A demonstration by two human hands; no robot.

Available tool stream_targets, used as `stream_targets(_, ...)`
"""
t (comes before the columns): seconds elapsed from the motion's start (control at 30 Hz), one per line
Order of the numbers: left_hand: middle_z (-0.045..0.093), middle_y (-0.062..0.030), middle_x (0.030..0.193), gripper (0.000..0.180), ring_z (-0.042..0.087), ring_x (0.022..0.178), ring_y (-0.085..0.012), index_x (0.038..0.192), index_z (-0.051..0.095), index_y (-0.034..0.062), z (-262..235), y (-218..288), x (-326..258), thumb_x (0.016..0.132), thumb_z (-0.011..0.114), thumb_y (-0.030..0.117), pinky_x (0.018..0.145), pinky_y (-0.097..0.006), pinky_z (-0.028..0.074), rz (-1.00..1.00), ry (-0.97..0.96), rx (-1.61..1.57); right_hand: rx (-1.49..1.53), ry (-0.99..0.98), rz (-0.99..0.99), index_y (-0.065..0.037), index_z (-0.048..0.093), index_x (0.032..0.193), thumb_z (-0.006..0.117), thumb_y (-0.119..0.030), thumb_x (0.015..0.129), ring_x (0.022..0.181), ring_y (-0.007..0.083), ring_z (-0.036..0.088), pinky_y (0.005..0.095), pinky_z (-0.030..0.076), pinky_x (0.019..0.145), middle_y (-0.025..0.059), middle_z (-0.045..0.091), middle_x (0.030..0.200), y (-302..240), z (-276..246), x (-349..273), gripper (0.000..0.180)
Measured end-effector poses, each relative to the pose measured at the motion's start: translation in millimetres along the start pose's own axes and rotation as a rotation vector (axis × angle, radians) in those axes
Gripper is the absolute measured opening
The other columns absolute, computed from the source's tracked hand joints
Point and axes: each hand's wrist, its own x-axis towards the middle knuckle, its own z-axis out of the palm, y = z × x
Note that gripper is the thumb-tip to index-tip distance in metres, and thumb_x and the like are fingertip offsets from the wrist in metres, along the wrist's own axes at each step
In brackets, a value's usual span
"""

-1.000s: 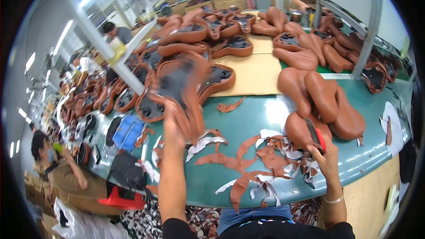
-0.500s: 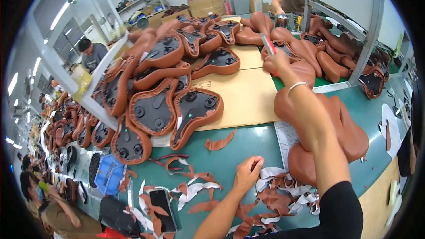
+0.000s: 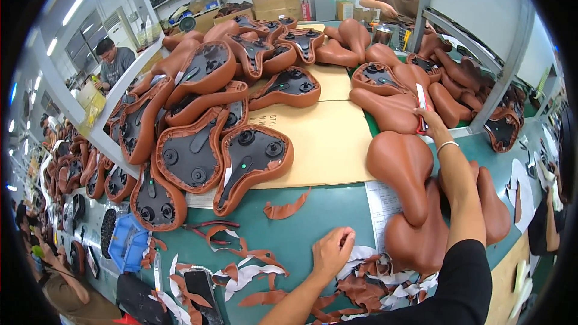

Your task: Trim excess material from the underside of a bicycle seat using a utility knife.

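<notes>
My right hand [image 3: 431, 121] is closed around a red-handled utility knife [image 3: 421, 103], its pale end pointing away from me. The hand is beside a brown bicycle saddle [image 3: 383, 108] lying top side up; whether they touch I cannot tell. Below my right forearm, more brown saddles [image 3: 398, 162] lie near the table's right side. My left hand [image 3: 333, 254] rests in a loose fist over the green table [image 3: 313, 219], with nothing visible in it. Close beside it is a heap of brown and white trimmed scraps [image 3: 367, 286].
At left, many upturned saddles [image 3: 190, 150] with black undersides are piled beside a cardboard sheet [image 3: 325, 144]. Red-handled pliers [image 3: 212, 225], a blue tray [image 3: 127, 244] and a phone [image 3: 201, 295] lie nearer. A metal post [image 3: 503, 72] stands at right. Co-workers sit behind.
My right hand has come back toward me and to the right with the knife, away from the farther saddles. My left hand keeps its loose fist. The view has shifted slightly.
</notes>
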Motion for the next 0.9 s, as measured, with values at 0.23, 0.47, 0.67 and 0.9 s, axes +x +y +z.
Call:
stream_targets(0.23,0.066,-0.0095,0.082,0.022,0.064,0.073,-0.0215,0.093,0.062,0.0035,8,-5,-5,0.088,0.057,0.024,0.063,-0.034,0.049,-0.185,-0.004,-0.170,0.082,-0.150,-0.433,-0.007,0.049,0.110,0.060,-0.005,0.075,0.067,0.0085,0.049,0.0255,0.043,0.059,-0.0013,0.049,0.079,-55,54,-112,0.036)
stream_targets(0.47,0.057,-0.0106,0.105,0.048,0.057,0.096,-0.0214,0.119,0.050,0.0075,-63,16,-36,0.087,0.058,0.043,0.081,-0.034,0.049,-0.448,0.026,-1.472,-0.813,-0.743,-0.620,-0.013,0.055,0.104,0.061,-0.016,0.074,0.081,0.0314,0.054,0.0398,0.044,0.072,0.0131,0.056,0.093,-34,61,-388,0.030)
stream_targets(0.67,0.057,-0.0118,0.103,0.052,0.057,0.099,-0.0211,0.125,0.047,0.0066,-102,30,-114,0.084,0.063,0.035,0.086,-0.033,0.049,-0.626,0.044,-0.940,-0.769,-1.056,-1.225,-0.013,0.056,0.098,0.060,-0.014,0.075,0.088,0.0236,0.058,0.0347,0.045,0.070,0.0102,0.058,0.096,58,5,-471,0.024)
stream_targets(0.9,0.048,0.0002,0.082,0.042,0.045,0.070,-0.0086,0.106,0.049,0.0047,-118,17,-124,0.078,0.066,0.031,0.060,-0.023,0.037,-0.596,-0.068,-0.642,-0.895,-0.640,-0.905,-0.007,0.046,0.128,0.061,-0.008,0.081,0.070,0.0292,0.060,0.0364,0.048,0.060,0.0137,0.060,0.089,50,-45,-456,0.049)
